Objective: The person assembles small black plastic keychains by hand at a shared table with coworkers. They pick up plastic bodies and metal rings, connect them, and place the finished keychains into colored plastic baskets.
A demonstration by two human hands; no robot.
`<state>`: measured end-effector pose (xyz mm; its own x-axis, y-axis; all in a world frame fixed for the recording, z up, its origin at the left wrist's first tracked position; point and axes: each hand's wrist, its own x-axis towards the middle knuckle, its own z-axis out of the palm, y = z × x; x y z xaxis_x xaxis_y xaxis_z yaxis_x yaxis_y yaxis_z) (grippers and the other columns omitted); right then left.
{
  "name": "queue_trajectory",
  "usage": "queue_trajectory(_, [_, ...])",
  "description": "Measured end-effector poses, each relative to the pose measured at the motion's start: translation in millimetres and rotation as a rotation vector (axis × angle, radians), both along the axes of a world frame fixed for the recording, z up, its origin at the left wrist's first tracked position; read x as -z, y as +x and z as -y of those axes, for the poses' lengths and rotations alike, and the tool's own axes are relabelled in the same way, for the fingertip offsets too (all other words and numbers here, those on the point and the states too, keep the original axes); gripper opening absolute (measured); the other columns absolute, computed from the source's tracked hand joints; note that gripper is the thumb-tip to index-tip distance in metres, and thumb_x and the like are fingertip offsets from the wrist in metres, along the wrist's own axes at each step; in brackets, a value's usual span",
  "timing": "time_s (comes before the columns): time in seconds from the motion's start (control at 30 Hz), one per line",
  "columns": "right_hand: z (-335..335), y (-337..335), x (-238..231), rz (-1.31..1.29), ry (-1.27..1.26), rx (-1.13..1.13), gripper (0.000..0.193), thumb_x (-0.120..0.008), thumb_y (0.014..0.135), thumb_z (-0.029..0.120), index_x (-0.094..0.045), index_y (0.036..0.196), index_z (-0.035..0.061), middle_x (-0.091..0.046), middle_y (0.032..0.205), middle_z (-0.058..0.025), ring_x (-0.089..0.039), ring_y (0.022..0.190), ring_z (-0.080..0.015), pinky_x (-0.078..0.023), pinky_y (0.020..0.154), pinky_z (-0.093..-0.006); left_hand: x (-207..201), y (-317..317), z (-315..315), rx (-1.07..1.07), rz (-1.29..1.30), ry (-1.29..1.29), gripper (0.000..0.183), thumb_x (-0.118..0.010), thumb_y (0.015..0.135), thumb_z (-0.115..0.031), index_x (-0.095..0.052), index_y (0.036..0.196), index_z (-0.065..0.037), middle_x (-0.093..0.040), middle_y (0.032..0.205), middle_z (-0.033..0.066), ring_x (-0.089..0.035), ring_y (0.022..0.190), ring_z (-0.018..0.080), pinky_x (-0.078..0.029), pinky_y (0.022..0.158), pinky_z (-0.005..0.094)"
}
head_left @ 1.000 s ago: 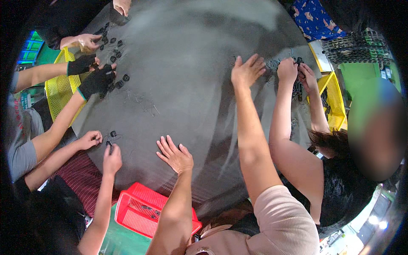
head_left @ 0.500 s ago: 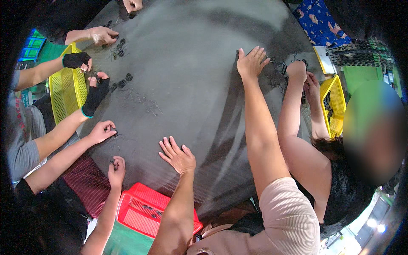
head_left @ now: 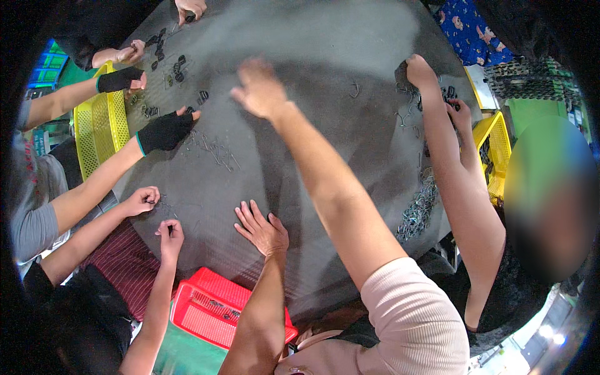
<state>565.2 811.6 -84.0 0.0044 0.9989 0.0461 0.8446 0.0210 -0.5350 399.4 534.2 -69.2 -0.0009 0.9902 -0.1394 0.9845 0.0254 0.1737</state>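
Left hand (head_left: 262,228) lies flat, grip released, on the dark table (head_left: 350,112); right hand (head_left: 259,90) reaches out blurred, grip unclear

free: bare grey table (head_left: 350,37) centre – far side | blocked: gloved hand (head_left: 164,130), wire clips (head_left: 215,150) left – clip heap (head_left: 417,209) right

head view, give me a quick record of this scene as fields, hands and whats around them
setting: several people at work around a dark grey table
left hand: flat on the table, fingers spread, empty
right hand: stretched out over the table, blurred, grip unclear
nearest parts: thin metal wire pieces scattered between the hands
other hands: black fingerless glove on a co-worker's hand by small black parts
bins: red basket under the near edge, yellow basket at far left
right edge: heap of metal clips
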Motion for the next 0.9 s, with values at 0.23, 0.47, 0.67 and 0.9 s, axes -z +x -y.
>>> queue_trajectory(0.23, [38,12,-6,-0.06,0.151,0.197,0.06,-0.042,0.092,0.044,-0.039,0.133,-0.0001,-0.033,0.14,-0.0218,-0.029,0.132,-0.0357,-0.022,0.109,-0.0457,-2,-4,1,0.009,0.011,0.02,0.058,-0.046,0.085,-0.023,-0.03,0.137,-0.003,-0.023,0.146,0.0166,-0.013,0.138,0.0347,-0.008,0.108,0.056])
queue_trajectory(0.47, [149,135,7,0.146,0.058,0.95,0.061,-0.046,0.091,0.034,-0.032,0.134,-0.0068,-0.029,0.14,-0.0275,-0.024,0.133,-0.0405,-0.017,0.109,-0.0502,-8,-3,-2,0.001,-0.024,-0.028,0.059,-0.047,0.085,-0.024,-0.029,0.137,-0.003,-0.022,0.147,0.0163,-0.012,0.138,0.0341,-0.008,0.109,0.0547])
queue_trajectory(0.67, [203,47,-1,0.105,0.127,0.645,0.061,-0.048,0.091,0.027,-0.025,0.139,-0.0028,-0.02,0.146,-0.0228,-0.016,0.136,-0.0402,-0.013,0.11,-0.0512,-3,-6,0,-0.014,-0.03,-0.027,0.058,-0.046,0.086,-0.027,-0.03,0.138,-0.006,-0.022,0.147,0.0141,-0.011,0.139,0.0324,-0.007,0.109,0.0556])
queue_trajectory(0.9, [172,-77,-8,0.127,-0.063,0.374,0.068,-0.051,0.087,0.039,-0.029,0.139,-0.0003,-0.017,0.148,-0.0218,-0.01,0.139,-0.0361,-0.007,0.11,-0.0523,-1,-5,1,-0.022,0.007,-0.03,0.062,-0.048,0.085,-0.027,-0.028,0.139,-0.006,-0.021,0.147,0.0138,-0.01,0.139,0.0319,-0.005,0.109,0.0563])
